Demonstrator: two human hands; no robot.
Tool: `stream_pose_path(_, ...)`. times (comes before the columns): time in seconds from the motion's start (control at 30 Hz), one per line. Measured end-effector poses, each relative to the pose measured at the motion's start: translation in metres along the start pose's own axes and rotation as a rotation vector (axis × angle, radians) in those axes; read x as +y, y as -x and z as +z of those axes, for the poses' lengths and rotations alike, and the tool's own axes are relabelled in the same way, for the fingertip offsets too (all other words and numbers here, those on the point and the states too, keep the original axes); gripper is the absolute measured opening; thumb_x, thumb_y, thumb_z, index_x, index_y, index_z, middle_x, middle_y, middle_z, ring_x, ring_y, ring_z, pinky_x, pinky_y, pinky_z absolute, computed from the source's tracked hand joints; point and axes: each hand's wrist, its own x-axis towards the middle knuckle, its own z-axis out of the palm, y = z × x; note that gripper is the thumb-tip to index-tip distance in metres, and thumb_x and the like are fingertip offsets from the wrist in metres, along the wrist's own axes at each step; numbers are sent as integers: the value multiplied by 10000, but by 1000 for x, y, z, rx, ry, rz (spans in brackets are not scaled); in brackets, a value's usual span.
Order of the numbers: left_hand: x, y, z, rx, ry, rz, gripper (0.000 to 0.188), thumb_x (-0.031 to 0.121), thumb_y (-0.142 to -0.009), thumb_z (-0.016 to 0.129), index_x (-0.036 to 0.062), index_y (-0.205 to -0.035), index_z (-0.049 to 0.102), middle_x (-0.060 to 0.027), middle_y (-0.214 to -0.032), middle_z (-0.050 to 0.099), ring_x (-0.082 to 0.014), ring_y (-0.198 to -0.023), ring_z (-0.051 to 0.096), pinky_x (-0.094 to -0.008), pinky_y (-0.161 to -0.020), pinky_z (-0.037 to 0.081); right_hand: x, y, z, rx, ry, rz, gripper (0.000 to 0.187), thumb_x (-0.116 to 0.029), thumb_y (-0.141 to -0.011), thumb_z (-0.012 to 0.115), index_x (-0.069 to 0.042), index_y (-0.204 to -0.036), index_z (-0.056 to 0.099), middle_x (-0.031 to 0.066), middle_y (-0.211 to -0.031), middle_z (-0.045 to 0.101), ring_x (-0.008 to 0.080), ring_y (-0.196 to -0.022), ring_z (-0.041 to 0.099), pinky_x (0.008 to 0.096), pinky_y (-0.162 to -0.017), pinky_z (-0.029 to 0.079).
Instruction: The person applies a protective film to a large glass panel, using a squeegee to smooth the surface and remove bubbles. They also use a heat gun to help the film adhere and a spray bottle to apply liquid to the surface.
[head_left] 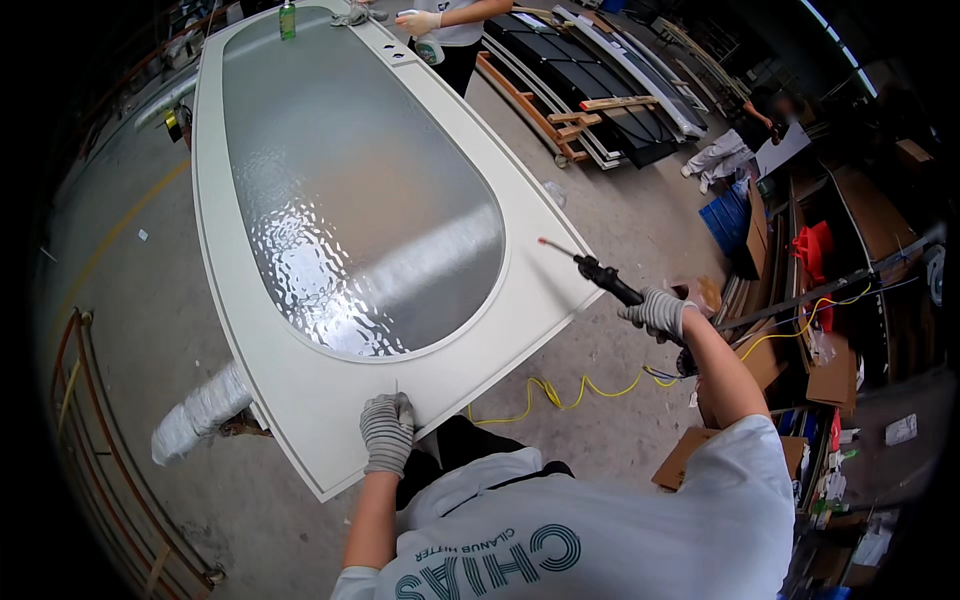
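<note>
My right hand, in a grey striped glove, is wrapped round a black air blow gun. Its thin nozzle ends in a red tip and points left over the near right corner of a white door panel. A long rounded pane of textured glass is set in the panel. At the panel's near edge is my left hand, also gloved, with its fingers curled. A thin, pale sliver stands just beyond its fingertips; what the fingers hold is hidden.
A yellow coiled air hose hangs at the right. At the far end, a co-worker's gloved hand is by a spray bottle; a green bottle stands on the glass. A plastic-wrapped support juts out left. Stacked panels lie beyond.
</note>
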Motion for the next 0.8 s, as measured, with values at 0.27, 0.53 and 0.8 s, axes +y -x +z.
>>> stream_pose_path(0.27,28,-25,40,152,33,326,316,134,-719,604,55,-1024,611,-149,-1180,578,-361,-1136,493,-501,-974,355,48,43,-69,-200,180,322,362,-372,-803,727,-30,-765,615,27,-578,543,135,-389,414,291,-371,330)
stream_pose_path(0.53,29,-38,45,289,26,209,386,122,-696,575,60,-1077,578,-168,-1160,549,-359,-1156,464,-530,-1035,294,32,-12,-60,-470,51,-6,331,-391,-825,710,-84,-762,604,-20,-515,444,92,-402,405,265,-346,313)
stream_pose_path(0.8,-4,-42,4,426,-216,-26,446,96,-702,586,56,-1146,582,-217,-1277,483,-403,-1201,418,-542,-1068,286,-113,-128,-30,-62,-309,-173,365,-390,-841,678,-85,-763,492,-6,-573,457,119,-401,400,289,-357,361)
